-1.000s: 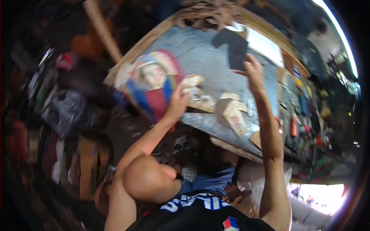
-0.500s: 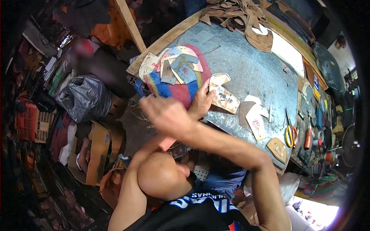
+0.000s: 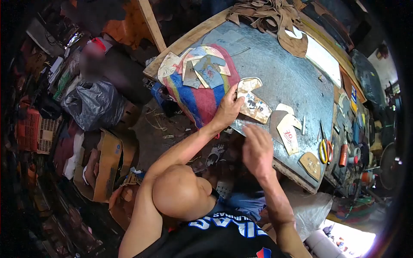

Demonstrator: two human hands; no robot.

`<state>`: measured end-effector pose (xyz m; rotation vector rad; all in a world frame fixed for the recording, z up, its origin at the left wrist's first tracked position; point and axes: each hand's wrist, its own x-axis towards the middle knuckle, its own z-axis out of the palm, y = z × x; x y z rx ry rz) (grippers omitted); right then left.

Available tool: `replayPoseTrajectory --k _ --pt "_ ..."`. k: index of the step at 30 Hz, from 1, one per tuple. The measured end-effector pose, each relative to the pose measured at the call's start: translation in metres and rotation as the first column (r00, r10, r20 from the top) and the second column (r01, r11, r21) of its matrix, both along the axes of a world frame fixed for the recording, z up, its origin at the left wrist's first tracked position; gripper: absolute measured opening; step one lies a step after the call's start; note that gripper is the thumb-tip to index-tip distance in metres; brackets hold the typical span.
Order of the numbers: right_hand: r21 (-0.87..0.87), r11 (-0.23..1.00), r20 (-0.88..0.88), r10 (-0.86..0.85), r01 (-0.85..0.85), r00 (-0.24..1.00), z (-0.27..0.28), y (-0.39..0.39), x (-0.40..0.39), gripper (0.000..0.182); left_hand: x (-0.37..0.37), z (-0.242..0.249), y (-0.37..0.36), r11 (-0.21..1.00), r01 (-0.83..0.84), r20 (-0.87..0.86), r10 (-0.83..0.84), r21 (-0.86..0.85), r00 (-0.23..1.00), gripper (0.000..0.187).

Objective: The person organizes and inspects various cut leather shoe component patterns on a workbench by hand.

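Observation:
My left hand (image 3: 229, 108) grips the left edge of a worn, cream pattern piece (image 3: 254, 107) with handwritten marks, thumb on top, at the table's near edge. My right hand (image 3: 258, 148) is off the table's near edge, a little blurred, its fingers loosely stretched with nothing visible in them. Beyond it, a white pattern piece with red writing (image 3: 287, 135) lies over a brown piece (image 3: 275, 122). Left of my left hand, several cut pieces (image 3: 208, 73) are stacked on a striped cloth (image 3: 202, 103).
Yellow-and-red-handled scissors (image 3: 325, 150) and a tan marked piece (image 3: 309, 165) lie along the right of the metal-topped table (image 3: 275, 64). Brown leather strips (image 3: 262, 17) are heaped at the far edge. On the floor at left are a grey plastic bag (image 3: 94, 105) and a cardboard box (image 3: 107, 161).
My right hand has swung from over my left forearm to the right, just off the table edge. My left hand keeps hold of the pattern piece; the view has shifted slightly.

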<state>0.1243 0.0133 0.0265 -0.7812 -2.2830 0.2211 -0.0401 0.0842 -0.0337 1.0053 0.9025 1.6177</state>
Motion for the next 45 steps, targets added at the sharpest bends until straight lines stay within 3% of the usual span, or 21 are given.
replayPoseTrajectory --k 5,14,17,19,22,32,39,42,45 --pt "-0.040 0.989 0.036 -0.141 0.143 0.989 -0.021 -0.002 0.039 0.039 0.000 0.000 0.002 1.000 -0.015 -0.027 0.015 0.015 1.000 0.043" --pt "0.009 0.985 0.154 -0.174 0.175 0.973 -0.031 -0.006 0.033 0.038 -0.001 0.005 0.000 0.999 0.008 -0.039 -0.009 -0.050 0.999 0.042" --pt "0.015 0.983 0.169 -0.182 0.182 0.969 -0.029 -0.006 0.032 0.038 0.001 0.006 0.009 0.996 -0.009 0.113 0.019 -0.084 0.993 0.043" --pt "0.018 0.983 0.167 -0.182 0.181 0.969 -0.031 -0.005 0.032 0.037 -0.001 0.010 0.020 0.989 0.056 0.313 -0.009 -0.140 0.950 0.040" --pt "0.013 0.983 0.174 -0.181 0.181 0.968 -0.031 -0.004 0.032 0.036 0.001 0.020 0.048 0.976 -0.037 0.314 0.105 -0.214 0.943 0.041" --pt "-0.041 0.981 0.152 -0.182 0.191 0.971 -0.034 -0.002 0.037 0.041 0.002 0.015 0.125 0.919 -0.017 0.048 0.039 -0.393 0.998 0.043" --pt "-0.062 0.985 0.110 -0.152 0.160 0.982 -0.035 -0.001 0.042 0.043 -0.009 0.018 0.122 0.889 0.074 -0.044 -0.105 -0.451 0.993 0.035" --pt "-0.083 0.984 0.101 -0.146 0.155 0.984 -0.036 -0.001 0.043 0.044 -0.022 0.023 0.119 0.863 0.226 -0.023 -0.264 -0.452 0.964 0.046" --pt "-0.081 0.984 0.090 -0.153 0.161 0.984 -0.034 -0.002 0.044 0.043 -0.026 0.035 0.107 0.889 0.120 -0.195 -0.226 -0.442 0.955 0.072"
